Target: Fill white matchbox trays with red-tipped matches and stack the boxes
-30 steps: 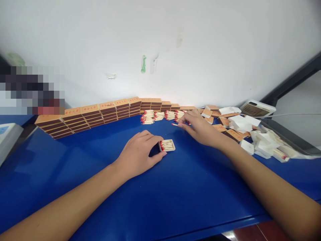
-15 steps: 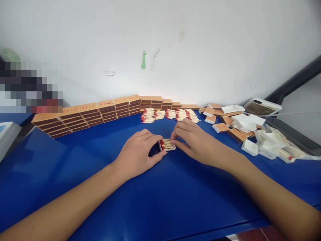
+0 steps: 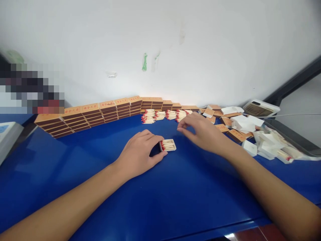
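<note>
The left hand [image 3: 140, 152] rests palm down on the blue surface [image 3: 150, 204], knuckles raised, its grip clamped by thumb and forefinger on the left end of a small white tray [image 3: 171, 150] of matches [image 3: 168, 144]. The right hand [image 3: 200, 130] hovers just right of that tray, fingers curled, near the match piles [image 3: 171, 114]; its fingertips look close, though I cannot tell whether they meet.

Small white tray [image 3: 175, 147], open on top, sitting flat on the blue table [image 3: 160, 197]. Has a bunch of pale matches [image 3: 168, 144] inside, lying lengthwise with red heads to the left. Farther back, kinda messy piles [image 3: 171, 115] of more in a row, also heads-left, partly hidden at the right end.
</note>
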A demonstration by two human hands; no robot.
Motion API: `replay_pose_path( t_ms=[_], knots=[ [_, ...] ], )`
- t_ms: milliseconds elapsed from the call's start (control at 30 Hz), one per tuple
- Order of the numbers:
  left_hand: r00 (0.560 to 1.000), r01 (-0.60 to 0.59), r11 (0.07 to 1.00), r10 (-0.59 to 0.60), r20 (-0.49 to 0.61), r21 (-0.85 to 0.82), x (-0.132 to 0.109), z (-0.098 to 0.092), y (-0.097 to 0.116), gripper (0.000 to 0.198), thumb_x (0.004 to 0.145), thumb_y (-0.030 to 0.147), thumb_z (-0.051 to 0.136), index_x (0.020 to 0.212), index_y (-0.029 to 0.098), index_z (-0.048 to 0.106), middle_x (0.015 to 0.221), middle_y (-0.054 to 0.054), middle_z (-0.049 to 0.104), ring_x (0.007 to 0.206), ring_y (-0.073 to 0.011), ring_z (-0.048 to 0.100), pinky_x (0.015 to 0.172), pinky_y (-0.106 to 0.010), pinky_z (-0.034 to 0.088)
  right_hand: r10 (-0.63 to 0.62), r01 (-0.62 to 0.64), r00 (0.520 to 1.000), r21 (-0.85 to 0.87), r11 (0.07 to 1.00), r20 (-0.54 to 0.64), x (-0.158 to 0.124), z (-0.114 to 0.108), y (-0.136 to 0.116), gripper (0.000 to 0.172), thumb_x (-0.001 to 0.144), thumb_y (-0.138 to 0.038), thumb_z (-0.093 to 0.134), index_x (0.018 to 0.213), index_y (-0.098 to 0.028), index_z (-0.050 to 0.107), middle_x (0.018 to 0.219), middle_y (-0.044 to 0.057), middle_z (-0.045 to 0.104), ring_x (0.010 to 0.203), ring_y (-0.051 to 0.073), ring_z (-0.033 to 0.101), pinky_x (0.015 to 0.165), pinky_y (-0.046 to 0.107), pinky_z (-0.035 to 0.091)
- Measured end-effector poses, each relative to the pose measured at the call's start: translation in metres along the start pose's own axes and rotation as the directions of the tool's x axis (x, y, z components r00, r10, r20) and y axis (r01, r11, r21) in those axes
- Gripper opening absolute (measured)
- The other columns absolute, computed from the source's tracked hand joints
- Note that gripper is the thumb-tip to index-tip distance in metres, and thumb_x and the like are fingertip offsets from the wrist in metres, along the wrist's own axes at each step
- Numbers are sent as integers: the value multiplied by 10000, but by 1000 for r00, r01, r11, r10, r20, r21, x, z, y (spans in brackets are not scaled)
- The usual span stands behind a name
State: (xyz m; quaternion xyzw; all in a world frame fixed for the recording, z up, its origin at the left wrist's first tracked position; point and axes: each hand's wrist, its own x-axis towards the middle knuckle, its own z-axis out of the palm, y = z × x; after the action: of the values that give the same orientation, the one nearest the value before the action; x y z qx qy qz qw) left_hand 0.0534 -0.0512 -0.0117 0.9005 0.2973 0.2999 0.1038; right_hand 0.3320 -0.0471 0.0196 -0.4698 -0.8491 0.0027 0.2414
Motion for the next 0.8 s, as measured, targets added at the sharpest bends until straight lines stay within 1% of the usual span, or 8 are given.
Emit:
replay_pose_path(
  t_ms=[67, 133, 233, 333, 500, 700, 800],
  knots=[
    [1000, -4, 1000, 4, 1, 3, 0, 0, 0, 243, 982, 350, 736, 1175, 208, 698, 1016, -35, 776, 971, -238, 670, 905, -425, 559, 37, -41, 998, -95, 995, -45, 1, 2, 22, 107, 1002, -263, 594, 979, -216, 688, 895, 103, 702, 917, 315, 601, 829, 463, 474],
    [1000, -7, 1000, 7, 2, 11, 0, 0, 0, 252, 988, 361, 729, 1184, 206, 698, 1024, -41, 777, 976, -240, 670, 899, -428, 562, 43, -48, 998, -148, 988, -38, 3, 4, 41, 112, 991, -260, 598, 992, -218, 702, 895, 109, 704, 916, 324, 601, 838, 473, 468],
    [1000, -9, 1000, 9, 8, 19, 1, -1, 0, 261, 988, 368, 729, 1189, 204, 696, 1022, -44, 776, 979, -245, 671, 890, -429, 563, 32, -33, 999, -166, 986, -8, 4, 6, 55, 137, 1002, -279, 589, 977, -227, 714, 900, 111, 693, 917, 320, 598, 843, 469, 463],
    [1000, -9, 1000, 8, 16, 19, 0, 0, 0, 262, 988, 365, 730, 1195, 209, 693, 1023, -43, 775, 990, -250, 672, 895, -429, 562, 25, -26, 1000, -152, 988, -9, 5, 8, 58, 165, 1018, -302, 577, 949, -232, 710, 888, 109, 675, 906, 311, 584, 838, 462, 459],
    [1000, -9, 1000, 9, 21, 15, 0, 0, -1, 260, 995, 368, 719, 1200, 209, 691, 1024, -44, 773, 994, -251, 669, 907, -432, 560, 22, -25, 999, -152, 988, -24, 6, 10, 59, 161, 1023, -317, 579, 986, -227, 707, 906, 117, 669, 920, 314, 565, 850, 468, 453],
    [1000, -2, 1000, 2, 20, 13, 0, 0, 0, 262, 992, 367, 723, 1197, 205, 693, 1020, -41, 769, 993, -248, 664, 905, -425, 555, 6, -4, 1000, -154, 988, 11, 8, 13, 62, 180, 1019, -299, 551, 893, -225, 657, 908, 121, 675, 890, 308, 570, 841, 467, 448],
    [1000, -2, 1000, 2, 27, 11, 0, 0, 0, 257, 992, 364, 721, 1192, 204, 695, 1023, -43, 767, 995, -248, 663, 906, -427, 554, -1, 2, 1000, -145, 989, 5, 7, 14, 61, 172, 1024, -305, 538, 909, -225, 637, 926, 117, 673, 893, 307, 565, 858, 476, 444]
  ],
)
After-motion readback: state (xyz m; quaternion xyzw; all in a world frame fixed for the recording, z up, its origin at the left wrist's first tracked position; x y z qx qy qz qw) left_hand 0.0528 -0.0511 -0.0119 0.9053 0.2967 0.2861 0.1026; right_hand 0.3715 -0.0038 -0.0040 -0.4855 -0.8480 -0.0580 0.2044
